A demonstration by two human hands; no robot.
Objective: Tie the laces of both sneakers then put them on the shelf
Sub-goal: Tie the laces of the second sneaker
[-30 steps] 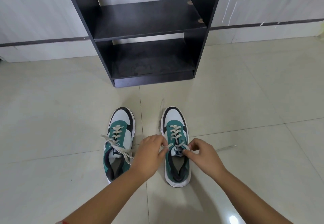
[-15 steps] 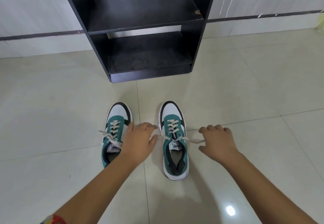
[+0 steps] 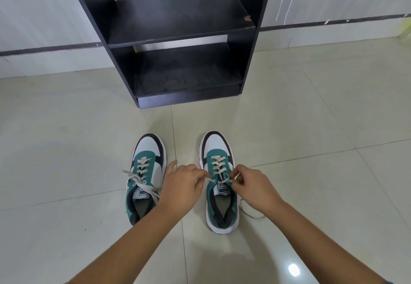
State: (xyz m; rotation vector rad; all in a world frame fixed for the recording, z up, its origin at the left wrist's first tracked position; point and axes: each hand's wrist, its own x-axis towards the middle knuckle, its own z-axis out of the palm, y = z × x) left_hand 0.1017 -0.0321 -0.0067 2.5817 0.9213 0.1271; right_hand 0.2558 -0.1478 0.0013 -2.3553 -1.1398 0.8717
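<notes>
Left green, white and black sneaker (image 3: 145,179) sits on pale floor tiles (image 3: 66,150), cream laces lying loose. Left hand (image 3: 181,185) and right hand (image 3: 253,189) each pinch a lace end over the matching right sneaker (image 3: 221,192). Black wooden shelf unit (image 3: 178,27) stands beyond, well apart.

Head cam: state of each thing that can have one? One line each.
Left sneaker: on the floor, laces loose, untied.
Right sneaker: on the floor, laces being tied, no finished bow.
Right sneaker's lace: one end trails on the tile.
Left hand: pinching a lace of the right sneaker.
Right hand: pinching the other lace.
Black shelf unit: both boards bare.
</notes>
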